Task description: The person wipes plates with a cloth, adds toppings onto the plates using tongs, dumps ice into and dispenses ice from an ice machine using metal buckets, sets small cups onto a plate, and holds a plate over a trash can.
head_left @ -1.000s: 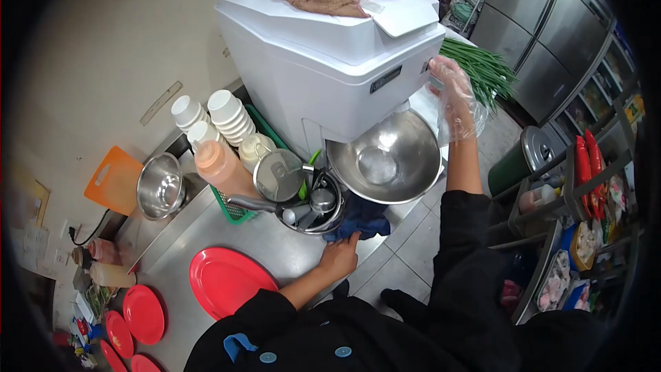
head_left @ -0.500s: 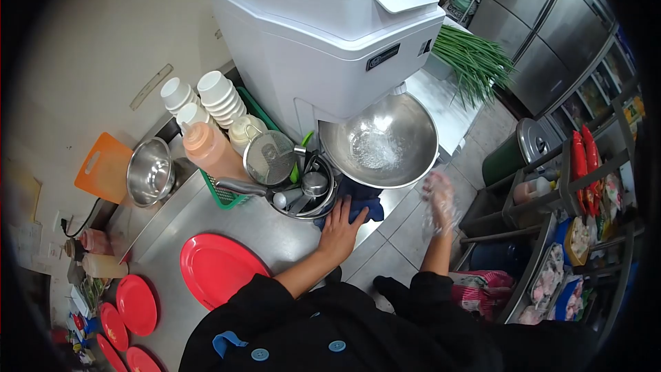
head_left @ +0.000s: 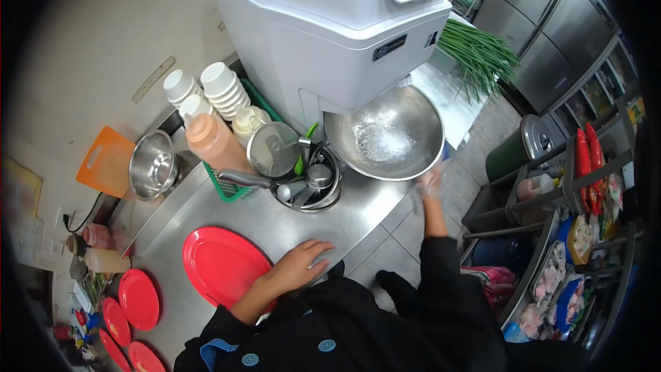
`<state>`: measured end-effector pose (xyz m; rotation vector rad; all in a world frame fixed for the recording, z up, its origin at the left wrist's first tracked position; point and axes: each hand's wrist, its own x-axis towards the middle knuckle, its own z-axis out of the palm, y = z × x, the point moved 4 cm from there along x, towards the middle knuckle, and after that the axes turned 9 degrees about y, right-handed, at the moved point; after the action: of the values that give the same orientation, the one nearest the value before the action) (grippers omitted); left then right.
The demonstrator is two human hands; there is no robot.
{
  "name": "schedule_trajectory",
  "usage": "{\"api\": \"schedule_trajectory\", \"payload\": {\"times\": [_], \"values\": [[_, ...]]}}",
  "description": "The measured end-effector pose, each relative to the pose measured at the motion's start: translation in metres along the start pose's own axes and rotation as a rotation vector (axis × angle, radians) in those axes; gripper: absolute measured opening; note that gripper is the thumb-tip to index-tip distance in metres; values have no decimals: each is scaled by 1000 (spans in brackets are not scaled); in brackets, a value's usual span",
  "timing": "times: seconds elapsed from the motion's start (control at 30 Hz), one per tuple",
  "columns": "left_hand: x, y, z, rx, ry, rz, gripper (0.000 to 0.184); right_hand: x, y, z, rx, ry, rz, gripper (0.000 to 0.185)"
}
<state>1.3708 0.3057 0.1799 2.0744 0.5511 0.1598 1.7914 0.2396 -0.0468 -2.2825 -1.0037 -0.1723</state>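
My left hand [head_left: 299,266] is bare and hovers by the right edge of a red oval plate [head_left: 220,262] on the steel counter, fingers stretched out and holding nothing. My right hand [head_left: 430,182], in a clear plastic glove, is at the right rim of a steel mixing bowl [head_left: 337,148]. Its fingers are blurred and partly hidden by the rim. A small patch of blue [head_left: 448,151] shows just above it; whether the hand holds it I cannot tell. White powder or froth [head_left: 385,139] lies in the bowl, under a large white machine [head_left: 330,48].
A steel container with scoops and a strainer [head_left: 274,150] stands left of the bowl. Behind it are a sauce bottle [head_left: 213,141] and stacked white cups [head_left: 224,89]. Red plates [head_left: 139,300] lie at lower left. Green stalks [head_left: 478,55] and a loaded rack [head_left: 551,200] are right.
My left hand has lifted off the dark blue cloth and moved left toward the oval plate. The cloth has gone from beside the utensil container. My right hand has moved up to the bowl's rim.
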Motion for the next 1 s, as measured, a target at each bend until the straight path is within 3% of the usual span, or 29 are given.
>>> {"api": "schedule_trajectory", "payload": {"times": [0.03,0.07,0.13,0.17,0.23,0.3,0.4,0.47,0.5,0.57,0.77,0.8,0.93,1.0], "values": [[-13,-4,-2,-2,6,-9,35,20,-45,-52,-99,-4,-107,37],[-26,-10,-4,59,48,-40,33,15,-51,-40,-96,-11,-116,37],[-48,-18,-5,121,91,-71,32,-7,-49,-4,472,-129,204,35],[-58,-23,-3,56,102,-155,32,-24,-150,-62,167,-141,-107,36],[-67,-28,1,-17,111,-243,32,-69,-211,-62,-79,-166,-467,44],[-75,-32,6,-89,74,-299,31,-99,-247,-58,20,-354,-547,54],[-78,-17,-2,-33,102,-225,31,-88,-234,-62,83,-338,-522,56],[-86,-14,-9,-26,138,-258,31,-71,-204,-63,28,-131,-296,56],[-91,-15,-12,-23,170,-291,31,-57,-209,-75,-37,-28,-344,58],[-106,-20,-16,-16,209,-293,31,-48,-216,-91,-274,-272,-143,63],[-162,-37,-30,-62,293,-336,30,-66,-241,-81,-246,-52,-177,68],[-173,-40,-33,-74,314,-337,29,-68,-240,-77,-287,-134,-122,69],[-227,-55,-51,-110,318,-352,29,-108,-231,-85,180,336,208,58],[-261,-71,-60,-26,352,-306,28,-145,-232,-74,343,387,244,55]]}}
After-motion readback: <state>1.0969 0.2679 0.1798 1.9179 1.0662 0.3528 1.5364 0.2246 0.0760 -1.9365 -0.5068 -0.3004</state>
